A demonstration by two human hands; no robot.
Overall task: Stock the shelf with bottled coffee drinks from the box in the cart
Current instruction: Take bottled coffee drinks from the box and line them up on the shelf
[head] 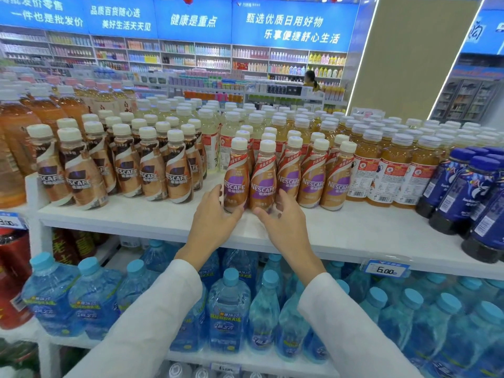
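Here, two purple-label Nescafé bottles [236,178] are gripped low, one by the left hand [215,216], one by the right hand [285,221], probably to be aligned on the shelf [136,218].

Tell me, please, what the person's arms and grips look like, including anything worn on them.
Both arms wear long, plain white sleeves, the left sleeve and the right sleeve, which end at the wrists with no visible markings. The left grip and the right grip are bare hands, with no gloves, rings, watch or bracelet in view.
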